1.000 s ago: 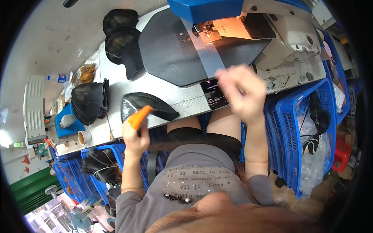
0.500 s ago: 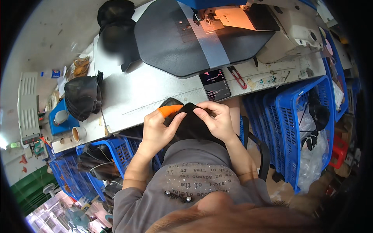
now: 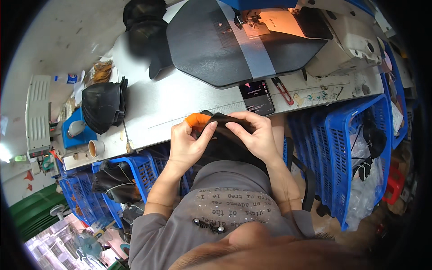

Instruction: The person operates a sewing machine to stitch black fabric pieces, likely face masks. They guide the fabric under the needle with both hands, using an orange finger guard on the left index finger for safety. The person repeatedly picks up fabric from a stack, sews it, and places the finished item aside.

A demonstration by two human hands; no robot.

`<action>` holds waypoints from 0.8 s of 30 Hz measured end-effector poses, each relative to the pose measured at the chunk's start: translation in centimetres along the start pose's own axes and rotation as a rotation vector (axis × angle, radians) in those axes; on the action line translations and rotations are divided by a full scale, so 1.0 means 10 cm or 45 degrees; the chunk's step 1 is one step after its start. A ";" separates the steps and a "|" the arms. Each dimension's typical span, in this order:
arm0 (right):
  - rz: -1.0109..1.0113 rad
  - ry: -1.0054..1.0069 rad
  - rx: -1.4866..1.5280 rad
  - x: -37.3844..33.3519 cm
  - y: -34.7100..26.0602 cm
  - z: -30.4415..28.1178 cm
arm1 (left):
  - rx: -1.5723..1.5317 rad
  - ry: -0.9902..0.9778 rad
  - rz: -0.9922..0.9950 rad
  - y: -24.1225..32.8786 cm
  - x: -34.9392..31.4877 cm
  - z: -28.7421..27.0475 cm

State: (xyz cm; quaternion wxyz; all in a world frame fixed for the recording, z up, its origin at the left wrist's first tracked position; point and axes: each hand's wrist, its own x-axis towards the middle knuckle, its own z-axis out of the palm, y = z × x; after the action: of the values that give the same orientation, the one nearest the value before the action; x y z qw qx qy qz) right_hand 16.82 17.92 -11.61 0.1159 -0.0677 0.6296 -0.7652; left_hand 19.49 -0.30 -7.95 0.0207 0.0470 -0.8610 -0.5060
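In front of my lap, at the table's near edge, a thin black piece of material is stretched between my hands. My left hand, with an orange cover on its index finger, pinches the left side of its top edge. On the other side, my right hand grips that edge between thumb and fingers. The piece's lower part hangs dark against my lap, so its full shape is hidden. Beyond lies a flat black board crossed by a grey strip, beneath a lit sewing machine head.
A phone and red-handled thread snips lie on the white table. Stacked black pieces sit left, with more black pieces behind. A cardboard tube stands near the left edge. Blue crates flank me below.
The view has shifted slightly, so the table and machine sit farther right. The black piece's top edge, earlier folded to a peak, is now drawn out wider as my hands sit farther apart.
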 end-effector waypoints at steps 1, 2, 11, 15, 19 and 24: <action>-0.043 -0.012 -0.103 0.03 -0.03 -0.01 | -0.012 0.009 0.008 0.02 0.01 0.01; -0.039 -0.034 -0.119 0.06 -0.07 -0.02 | -0.024 0.019 0.016 0.05 0.02 0.01; -0.067 -0.020 -0.005 0.42 -0.07 0.08 | -0.275 0.118 -0.032 0.09 0.33 0.04; -0.109 0.107 -0.028 0.49 -0.07 0.15 | -0.216 0.094 -0.042 0.11 0.46 0.01; -0.080 0.146 -0.021 0.47 -0.11 0.16 | -0.231 0.035 -0.079 0.11 0.55 -0.02; -0.078 0.179 0.024 0.43 -0.07 0.18 | -0.342 -0.038 -0.098 0.13 0.60 -0.03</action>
State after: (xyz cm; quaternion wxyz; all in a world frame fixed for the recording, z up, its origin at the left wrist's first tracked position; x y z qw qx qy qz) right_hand 13.03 15.21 -10.79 0.0485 -0.0322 0.6267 -0.7771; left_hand 13.44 -0.59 -6.74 -0.0054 0.0695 -0.7832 -0.6178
